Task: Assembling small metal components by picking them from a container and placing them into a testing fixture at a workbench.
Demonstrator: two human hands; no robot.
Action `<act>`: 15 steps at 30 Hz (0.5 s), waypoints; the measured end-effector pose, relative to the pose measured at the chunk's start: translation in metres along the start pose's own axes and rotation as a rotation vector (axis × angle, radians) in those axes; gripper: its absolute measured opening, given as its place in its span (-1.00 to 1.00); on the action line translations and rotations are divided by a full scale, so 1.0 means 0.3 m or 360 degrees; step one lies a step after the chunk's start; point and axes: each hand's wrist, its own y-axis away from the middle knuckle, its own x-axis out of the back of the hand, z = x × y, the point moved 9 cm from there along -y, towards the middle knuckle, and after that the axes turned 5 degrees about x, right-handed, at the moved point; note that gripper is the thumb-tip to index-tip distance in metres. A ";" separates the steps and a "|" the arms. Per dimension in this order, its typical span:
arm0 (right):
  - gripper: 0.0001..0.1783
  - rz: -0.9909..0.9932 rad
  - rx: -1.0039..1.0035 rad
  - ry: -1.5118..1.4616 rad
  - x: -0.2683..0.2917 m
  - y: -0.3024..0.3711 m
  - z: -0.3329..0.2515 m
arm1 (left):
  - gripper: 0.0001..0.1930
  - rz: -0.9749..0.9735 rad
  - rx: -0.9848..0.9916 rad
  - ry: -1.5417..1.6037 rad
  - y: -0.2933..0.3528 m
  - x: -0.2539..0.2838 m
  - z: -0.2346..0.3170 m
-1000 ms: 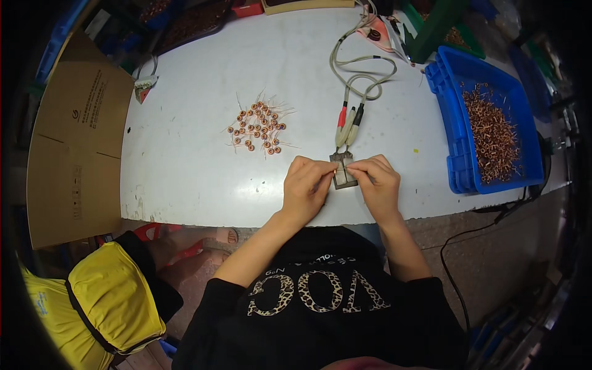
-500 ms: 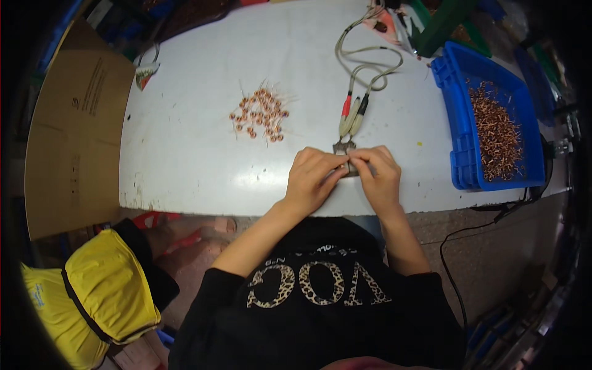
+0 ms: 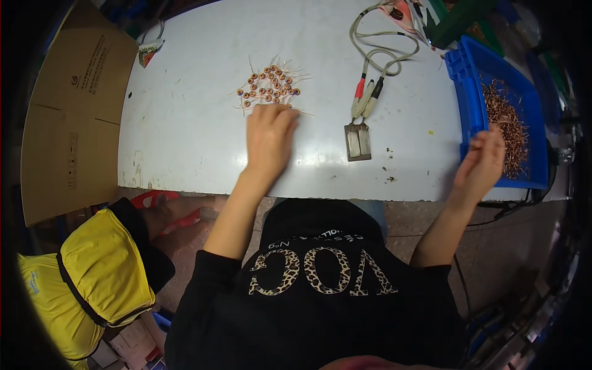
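Note:
A loose cluster of small ring-shaped copper coils (image 3: 269,86) with thin wire ends lies on the white table. My left hand (image 3: 269,132) reaches to the near edge of this cluster, fingers bent downward; its fingertips are hidden, so a hold on a coil cannot be made out. Over the near left rim of a blue bin (image 3: 467,98) is my right hand (image 3: 484,161), slightly blurred, fingers apart and nothing visible in them. Copper pieces (image 3: 509,123) heap inside that bin. Between my hands lies a small metal block with two pale plates (image 3: 358,143), which neither hand touches.
Grey cables (image 3: 370,52) with red and black clip ends run to the metal block from the back. An open cardboard box (image 3: 74,123) stands along the left edge. A person in yellow (image 3: 108,265) is at the lower left. A green post (image 3: 459,23) rises at the far right.
My hands have parted from the metal block, which now shows fully. The left went to the coil cluster, the right to the blue bin. The whole view has shifted slightly.

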 end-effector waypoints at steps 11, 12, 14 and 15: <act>-0.83 -0.0750 -0.0205 0.0191 -0.357 0.294 0.083 | -0.82 -0.0163 0.0454 0.0476 0.037 0.010 -0.021; -0.80 -0.0894 0.0078 0.0302 -0.410 0.316 0.037 | -0.82 -0.0186 0.0446 0.0484 0.035 0.017 -0.001; -0.75 -0.1053 0.0483 0.0376 -0.497 0.373 -0.013 | -0.82 -0.0319 0.0987 0.1213 0.069 -0.019 -0.030; -0.77 -0.1037 0.0632 0.0428 -0.523 0.389 -0.024 | -0.82 -0.0395 0.1261 0.1583 0.091 -0.056 -0.023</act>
